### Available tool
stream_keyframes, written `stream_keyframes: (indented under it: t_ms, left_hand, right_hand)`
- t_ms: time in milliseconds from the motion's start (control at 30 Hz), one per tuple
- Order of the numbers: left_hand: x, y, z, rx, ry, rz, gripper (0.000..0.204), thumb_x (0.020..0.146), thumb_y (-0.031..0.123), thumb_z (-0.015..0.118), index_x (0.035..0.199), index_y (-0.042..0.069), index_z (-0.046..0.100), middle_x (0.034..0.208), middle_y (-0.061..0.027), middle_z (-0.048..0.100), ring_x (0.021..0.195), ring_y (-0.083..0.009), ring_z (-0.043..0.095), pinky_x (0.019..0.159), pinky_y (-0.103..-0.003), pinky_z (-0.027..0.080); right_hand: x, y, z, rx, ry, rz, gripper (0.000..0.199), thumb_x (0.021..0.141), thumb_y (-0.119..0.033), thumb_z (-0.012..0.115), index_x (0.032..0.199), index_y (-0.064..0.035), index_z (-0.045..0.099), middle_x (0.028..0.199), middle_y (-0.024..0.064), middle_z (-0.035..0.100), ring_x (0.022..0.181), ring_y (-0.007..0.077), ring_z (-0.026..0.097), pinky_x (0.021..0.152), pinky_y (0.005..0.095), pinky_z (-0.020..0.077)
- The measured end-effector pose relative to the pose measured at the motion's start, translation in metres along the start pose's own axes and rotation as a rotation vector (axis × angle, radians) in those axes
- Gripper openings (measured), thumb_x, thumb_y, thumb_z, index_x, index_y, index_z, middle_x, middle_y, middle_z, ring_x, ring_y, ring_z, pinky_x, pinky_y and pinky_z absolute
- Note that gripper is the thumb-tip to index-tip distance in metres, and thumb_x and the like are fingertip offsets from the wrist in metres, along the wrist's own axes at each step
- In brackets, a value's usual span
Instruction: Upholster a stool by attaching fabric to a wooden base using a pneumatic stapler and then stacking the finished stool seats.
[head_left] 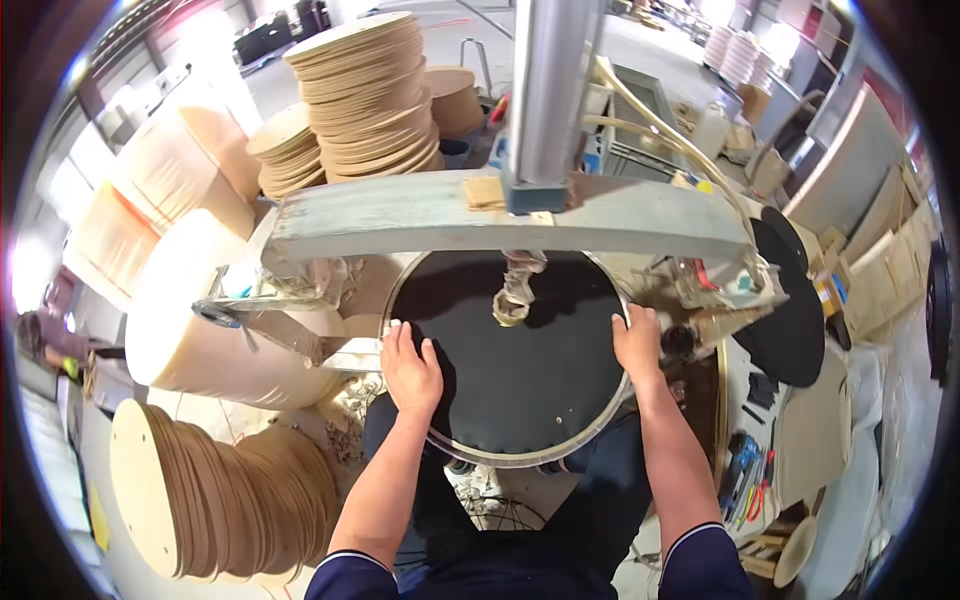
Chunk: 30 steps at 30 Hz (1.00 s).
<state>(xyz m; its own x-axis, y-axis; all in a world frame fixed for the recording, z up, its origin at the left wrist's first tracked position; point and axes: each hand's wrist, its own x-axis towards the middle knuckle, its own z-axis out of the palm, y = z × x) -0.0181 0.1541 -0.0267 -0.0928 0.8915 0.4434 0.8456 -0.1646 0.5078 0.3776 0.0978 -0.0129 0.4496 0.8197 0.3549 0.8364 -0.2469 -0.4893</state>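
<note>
A round black padded disc point(520, 380) with a pale rim lies in front of me, above my knees. My left hand point(411, 370) holds its left edge, fingers along the rim and thumb on the black face. On the opposite edge, my right hand point(638, 345) grips the rim, its fingertips partly hidden. Over the disc's far half hangs a wrapped metal fitting with a ring-shaped end point(511, 306). I cannot tell whether it touches the black surface.
A grey crossbeam point(400, 215) with a metal column point(545, 90) spans beyond the disc. Tall stacks of round wooden boards point(365, 95) stand behind; more boards point(215, 490) lie at left. Black round pieces point(785, 310), pliers point(760, 490) and other hand tools lie at right.
</note>
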Motion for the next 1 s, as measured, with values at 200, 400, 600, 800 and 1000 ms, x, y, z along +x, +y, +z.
stream_keyframes:
  t_ms: [200, 400, 600, 800, 1000]
  left_hand:
    - [-0.001, 0.0, -0.006, 0.019, -0.032, -0.013, 0.045, 0.103, 0.018, 0.064, 0.143, -0.002, 0.06, 0.149, -0.0232, 0.058, 0.141, -0.0436, 0.052, 0.122, -0.052, 0.038]
    - [0.0, -0.002, -0.002, -0.031, -0.071, -0.029, 0.049, 0.104, 0.021, 0.062, 0.147, 0.0, 0.057, 0.154, -0.0217, 0.055, 0.144, -0.0422, 0.049, 0.124, -0.052, 0.035]
    - [0.006, -0.007, 0.001, -0.112, -0.097, -0.026, 0.048, 0.105, 0.021, 0.06, 0.148, -0.001, 0.057, 0.156, -0.0218, 0.054, 0.146, -0.0421, 0.047, 0.124, -0.051, 0.036]
    - [0.006, -0.015, 0.013, -0.142, -0.079, -0.116, 0.053, 0.107, 0.028, 0.061, 0.15, -0.002, 0.055, 0.158, -0.0243, 0.052, 0.148, -0.0415, 0.046, 0.126, -0.049, 0.035]
    - [0.01, -0.038, 0.036, -0.4, -0.279, -0.394, 0.053, 0.104, 0.031, 0.069, 0.143, -0.003, 0.064, 0.131, -0.0245, 0.074, 0.122, -0.0369, 0.072, 0.108, -0.042, 0.052]
  right_hand:
    - [0.023, -0.019, 0.008, -0.113, -0.081, 0.129, 0.041, 0.095, -0.028, 0.075, 0.123, 0.0021, 0.071, 0.118, 0.0264, 0.066, 0.115, 0.0482, 0.062, 0.1, 0.0572, 0.0507]
    - [0.042, -0.004, 0.022, -0.222, -0.044, 0.272, 0.038, 0.097, -0.038, 0.072, 0.106, -0.0016, 0.078, 0.108, 0.0298, 0.075, 0.099, 0.0514, 0.07, 0.087, 0.0619, 0.0529]
    - [0.043, 0.008, -0.021, 0.167, -0.178, 0.319, 0.046, 0.099, -0.043, 0.071, 0.106, 0.0021, 0.073, 0.099, 0.0202, 0.074, 0.092, 0.034, 0.069, 0.081, 0.0478, 0.0518]
    - [0.004, -0.03, -0.076, 0.732, -0.201, 0.483, 0.052, 0.105, -0.048, 0.066, 0.124, 0.0002, 0.068, 0.116, 0.0106, 0.07, 0.11, 0.0185, 0.061, 0.098, 0.0367, 0.048]
    - [-0.061, -0.038, -0.14, 0.624, -0.13, 0.5, 0.054, 0.106, -0.048, 0.062, 0.125, 0.0024, 0.067, 0.114, 0.0175, 0.073, 0.106, 0.031, 0.067, 0.097, 0.0426, 0.0498]
